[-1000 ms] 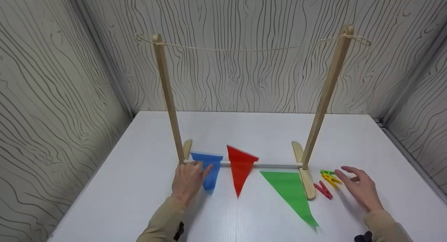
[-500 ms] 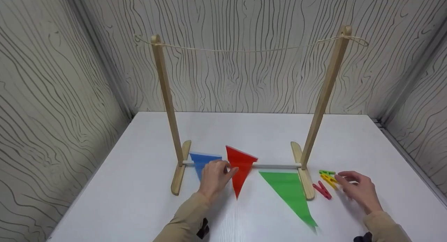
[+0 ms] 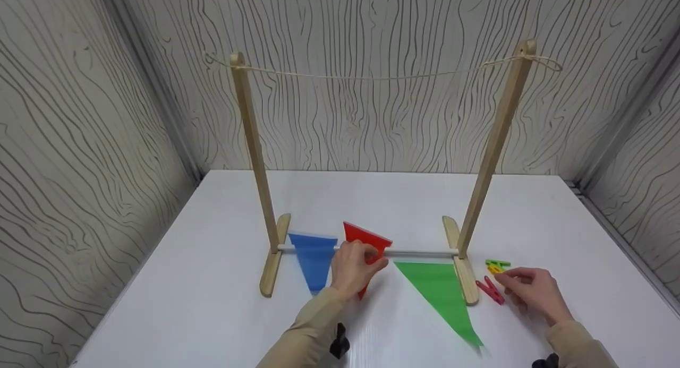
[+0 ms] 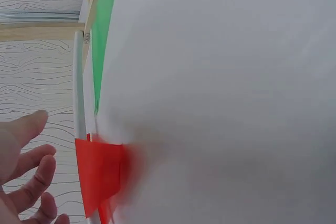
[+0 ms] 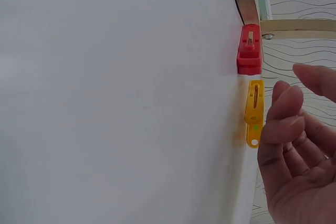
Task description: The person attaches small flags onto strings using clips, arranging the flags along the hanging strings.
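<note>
My left hand [image 3: 355, 270] hovers over the red triangular flag [image 3: 366, 233], hiding its middle. In the left wrist view its fingers are loosely bent and hold nothing, apart from the red flag [image 4: 100, 174] that lies over the white rod [image 4: 79, 87]. A blue flag [image 3: 314, 256] lies across the rod to the left, and a green flag [image 3: 441, 291] lies on the table to the right. Beside the yellow clothespin [image 3: 495, 269] is my right hand [image 3: 534, 291]; the right wrist view shows its thumb and bent fingers apart, with the yellow clothespin [image 5: 254, 108] outside them.
Two wooden posts [image 3: 255, 155] stand on flat feet, joined low by the rod. A thin string [image 3: 366, 78] sags between their tops. Red [image 3: 490, 290] and green clothespins [image 3: 498, 263] lie near the right foot, on the white table [image 3: 186, 283].
My left hand has moved right, from the left post past the blue flag to the red one. The right hand has shifted slightly left and down, closer to the yellow clothespin.
</note>
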{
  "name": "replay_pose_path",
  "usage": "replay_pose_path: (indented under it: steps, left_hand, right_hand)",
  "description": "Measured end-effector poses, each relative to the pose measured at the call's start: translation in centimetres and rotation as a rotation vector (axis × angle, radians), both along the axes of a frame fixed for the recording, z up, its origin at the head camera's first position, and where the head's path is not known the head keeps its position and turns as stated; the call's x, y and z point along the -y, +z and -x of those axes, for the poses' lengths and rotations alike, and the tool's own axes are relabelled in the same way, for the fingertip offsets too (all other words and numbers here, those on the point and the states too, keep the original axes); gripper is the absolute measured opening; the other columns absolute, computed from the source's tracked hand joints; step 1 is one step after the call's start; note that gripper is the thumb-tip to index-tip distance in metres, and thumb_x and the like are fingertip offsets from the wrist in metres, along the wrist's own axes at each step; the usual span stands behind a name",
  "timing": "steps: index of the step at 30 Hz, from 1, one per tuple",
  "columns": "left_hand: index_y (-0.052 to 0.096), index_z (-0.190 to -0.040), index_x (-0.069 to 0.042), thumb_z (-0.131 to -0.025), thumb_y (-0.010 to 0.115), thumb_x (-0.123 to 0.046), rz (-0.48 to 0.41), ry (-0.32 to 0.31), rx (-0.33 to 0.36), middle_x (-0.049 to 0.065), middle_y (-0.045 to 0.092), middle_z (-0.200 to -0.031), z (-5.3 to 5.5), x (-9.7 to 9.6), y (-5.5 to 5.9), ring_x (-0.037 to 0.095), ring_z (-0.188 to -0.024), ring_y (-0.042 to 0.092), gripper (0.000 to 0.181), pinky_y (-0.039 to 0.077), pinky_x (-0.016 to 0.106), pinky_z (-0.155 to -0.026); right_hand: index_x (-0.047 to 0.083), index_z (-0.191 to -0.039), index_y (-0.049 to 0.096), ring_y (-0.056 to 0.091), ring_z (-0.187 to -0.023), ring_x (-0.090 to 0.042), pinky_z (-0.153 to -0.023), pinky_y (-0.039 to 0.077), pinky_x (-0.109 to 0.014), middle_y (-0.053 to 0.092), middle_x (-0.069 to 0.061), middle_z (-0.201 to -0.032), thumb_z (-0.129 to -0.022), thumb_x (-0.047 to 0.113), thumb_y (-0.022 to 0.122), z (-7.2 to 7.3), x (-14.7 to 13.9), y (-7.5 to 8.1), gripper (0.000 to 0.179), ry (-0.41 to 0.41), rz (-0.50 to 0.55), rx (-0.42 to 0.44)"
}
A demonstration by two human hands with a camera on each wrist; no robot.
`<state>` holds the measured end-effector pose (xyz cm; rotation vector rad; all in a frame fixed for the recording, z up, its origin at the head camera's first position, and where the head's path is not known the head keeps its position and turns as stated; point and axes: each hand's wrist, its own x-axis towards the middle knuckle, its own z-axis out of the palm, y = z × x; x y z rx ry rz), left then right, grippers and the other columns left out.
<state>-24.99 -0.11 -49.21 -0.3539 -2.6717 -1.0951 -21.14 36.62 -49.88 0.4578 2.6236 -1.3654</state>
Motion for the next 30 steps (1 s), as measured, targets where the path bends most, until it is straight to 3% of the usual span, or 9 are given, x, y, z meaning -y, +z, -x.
replay_pose_path:
  steps: [7, 11, 19, 23, 30]
  left_hand:
    - [0.079, -0.104, -0.014, -0.082, 0.084, -0.031, 0.029, 0.0, 0.052, 0.0, 0.069, -0.086, 0.5, -2.0, -0.5, 0.008, -0.08, 0.049, 0.028, 0.04, 0.024, -0.075]
    - [0.08, -0.103, -0.014, -0.082, 0.084, -0.031, 0.09, 0.011, 0.029, -0.001, 0.072, -0.083, 1.1, -3.1, -0.9, 0.011, -0.078, 0.052, 0.027, 0.041, 0.024, -0.073]
    - [0.078, -0.104, -0.013, -0.082, 0.083, -0.03, 0.15, 0.03, 0.088, -0.001, 0.073, -0.086, 1.4, -4.8, -1.3, 0.013, -0.079, 0.052, 0.028, 0.044, 0.031, -0.079]
    - [0.078, -0.103, -0.012, -0.082, 0.083, -0.029, 0.171, 0.045, 0.078, -0.002, 0.069, -0.084, 1.3, -5.4, -1.7, 0.013, -0.079, 0.049, 0.027, 0.044, 0.034, -0.081]
    - [0.075, -0.089, -0.014, -0.082, 0.081, -0.025, 0.254, 0.094, -0.047, 0.001, 0.068, -0.082, 1.2, -6.1, -2.6, 0.018, -0.08, 0.055, 0.015, 0.044, 0.036, -0.077]
  right_hand:
    - [-0.008, -0.128, 0.059, 0.054, -0.06, -0.016, -0.055, 0.047, -0.025, 0.059, 0.0, -0.069, -0.091, 0.043, 0.072, 0.2, 0.5, -0.1, 0.064, 0.002, -0.006, 0.062]
    - [-0.008, -0.13, 0.057, 0.055, -0.058, -0.016, -0.054, 0.047, -0.025, 0.059, 0.0, -0.067, -0.088, 0.046, 0.075, 0.2, 0.7, -0.1, 0.071, 0.009, -0.018, 0.079]
    - [-0.008, -0.13, 0.058, 0.055, -0.057, -0.015, -0.053, 0.047, -0.025, 0.062, 0.0, -0.067, -0.085, 0.048, 0.078, 0.1, 0.9, -0.1, 0.074, 0.026, -0.017, 0.089]
    - [-0.007, -0.129, 0.058, 0.054, -0.054, -0.014, -0.051, 0.046, -0.025, 0.063, 0.001, -0.067, -0.083, 0.049, 0.079, 0.1, 0.9, -0.2, 0.076, 0.027, -0.022, 0.093]
    - [-0.006, -0.126, 0.06, 0.053, -0.06, -0.014, -0.053, 0.044, -0.025, 0.063, 0.001, -0.071, -0.08, 0.052, 0.081, 0.2, 0.9, -0.3, 0.077, 0.042, -0.06, 0.079]
